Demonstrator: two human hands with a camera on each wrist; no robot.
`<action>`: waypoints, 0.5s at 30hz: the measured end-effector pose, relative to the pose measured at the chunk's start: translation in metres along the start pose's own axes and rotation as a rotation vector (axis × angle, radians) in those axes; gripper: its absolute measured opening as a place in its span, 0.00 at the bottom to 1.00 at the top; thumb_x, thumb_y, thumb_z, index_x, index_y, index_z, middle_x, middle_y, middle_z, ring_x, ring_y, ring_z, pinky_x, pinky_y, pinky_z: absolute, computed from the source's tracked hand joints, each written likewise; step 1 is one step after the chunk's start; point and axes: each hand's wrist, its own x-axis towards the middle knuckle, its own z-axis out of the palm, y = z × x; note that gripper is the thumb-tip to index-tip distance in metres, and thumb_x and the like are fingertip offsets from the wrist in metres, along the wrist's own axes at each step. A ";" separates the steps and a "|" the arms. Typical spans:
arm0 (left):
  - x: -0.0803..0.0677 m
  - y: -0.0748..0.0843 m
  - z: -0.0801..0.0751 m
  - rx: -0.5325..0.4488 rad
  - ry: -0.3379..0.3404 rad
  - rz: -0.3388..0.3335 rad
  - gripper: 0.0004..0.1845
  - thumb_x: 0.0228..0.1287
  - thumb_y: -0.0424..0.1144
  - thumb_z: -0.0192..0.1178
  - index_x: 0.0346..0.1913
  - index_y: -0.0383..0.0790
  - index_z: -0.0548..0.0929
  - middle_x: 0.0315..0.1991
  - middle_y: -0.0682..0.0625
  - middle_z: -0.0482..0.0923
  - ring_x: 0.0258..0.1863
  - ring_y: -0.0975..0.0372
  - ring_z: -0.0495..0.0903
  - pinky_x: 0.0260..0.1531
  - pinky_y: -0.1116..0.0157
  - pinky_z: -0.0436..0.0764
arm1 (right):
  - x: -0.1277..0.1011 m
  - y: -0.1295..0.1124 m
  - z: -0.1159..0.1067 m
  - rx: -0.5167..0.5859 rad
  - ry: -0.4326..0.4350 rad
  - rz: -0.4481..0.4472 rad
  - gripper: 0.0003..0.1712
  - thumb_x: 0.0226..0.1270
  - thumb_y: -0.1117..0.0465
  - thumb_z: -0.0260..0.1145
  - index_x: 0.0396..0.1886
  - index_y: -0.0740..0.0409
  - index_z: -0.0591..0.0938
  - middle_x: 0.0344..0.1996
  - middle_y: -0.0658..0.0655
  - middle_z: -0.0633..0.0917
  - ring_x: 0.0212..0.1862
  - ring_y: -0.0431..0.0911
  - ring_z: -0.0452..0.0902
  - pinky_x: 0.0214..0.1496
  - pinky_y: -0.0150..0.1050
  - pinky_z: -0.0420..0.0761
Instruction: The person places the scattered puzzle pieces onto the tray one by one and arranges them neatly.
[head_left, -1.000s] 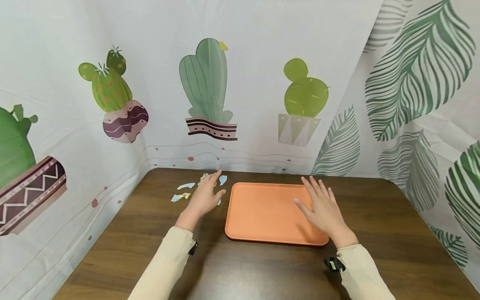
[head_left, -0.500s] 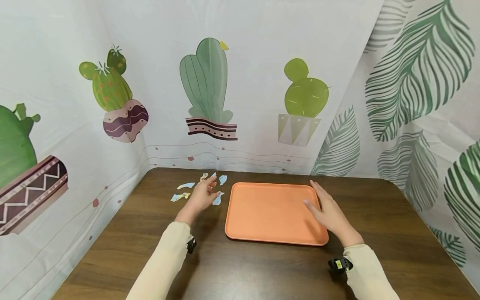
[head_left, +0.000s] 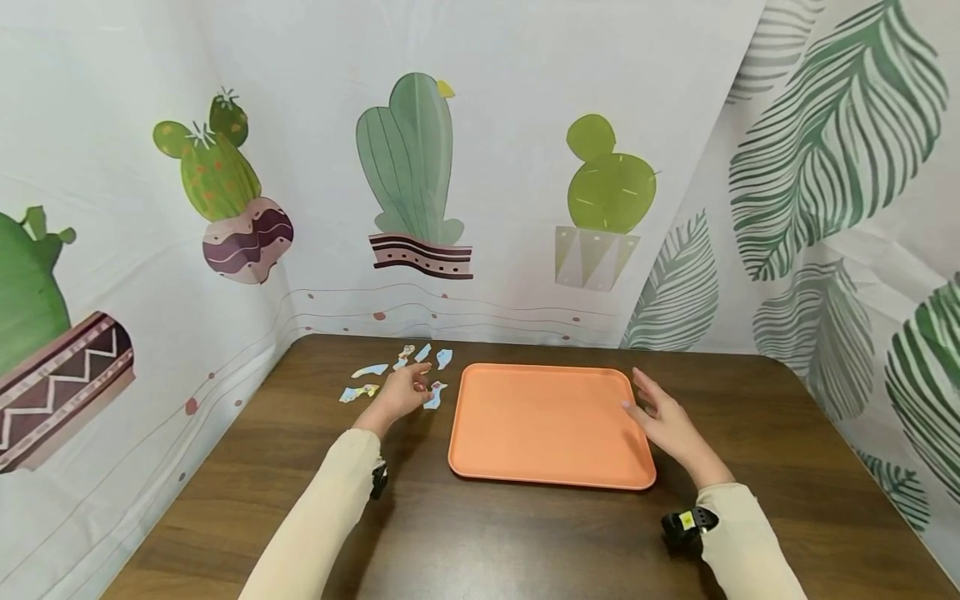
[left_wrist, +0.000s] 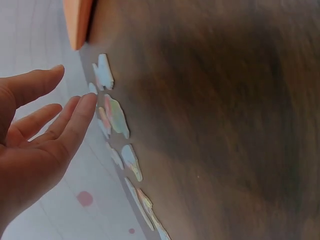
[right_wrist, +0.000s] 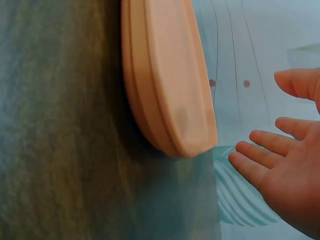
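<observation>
Roughly 6 puzzle pieces (head_left: 390,375) (some blurred) lie left of 1 orange tray (head_left: 543,425). Left hand (head_left: 401,392), fingers relaxed, hovers among them, holding nothing; right hand (head_left: 667,425), loosely spread, sits beside tray's right edge.

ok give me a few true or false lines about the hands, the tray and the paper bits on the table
1. The orange tray is empty. True.
2. The paper pieces lie to the right of the tray. False: they lie to its left, on the table.
3. The right hand grips a paper piece. False: it is open at the tray's right edge, holding nothing.
4. The left hand is among the paper pieces. True.
5. The tray stands on its edge. False: it lies flat on the table.
</observation>
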 end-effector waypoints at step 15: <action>0.010 -0.006 0.008 0.145 -0.024 -0.041 0.32 0.52 0.28 0.70 0.62 0.24 0.72 0.35 0.40 0.81 0.36 0.51 0.78 0.41 0.55 0.80 | 0.001 0.021 -0.009 0.193 -0.088 0.191 0.40 0.75 0.57 0.55 0.75 0.69 0.46 0.69 0.75 0.58 0.68 0.66 0.59 0.67 0.61 0.64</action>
